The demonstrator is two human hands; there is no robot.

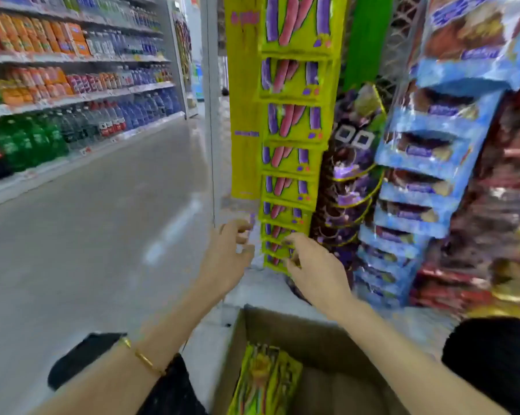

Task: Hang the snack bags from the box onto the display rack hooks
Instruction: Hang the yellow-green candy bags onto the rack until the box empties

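Left hand [231, 253] spread; right hand [312, 266] on lowest yellow-green snack bag [274, 264], pinch unclear. Brown cardboard box [312, 333] 6 o'clock; grey aisle floor [102, 220] open 9 o'clock. Print blurred.

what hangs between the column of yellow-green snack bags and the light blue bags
A column of dark purple bags with yellow edging hangs there, shown in the head view.

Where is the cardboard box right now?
Head view, bottom centre: the cardboard box sits below the left hand and right hand, with yellow-green snack bags inside.
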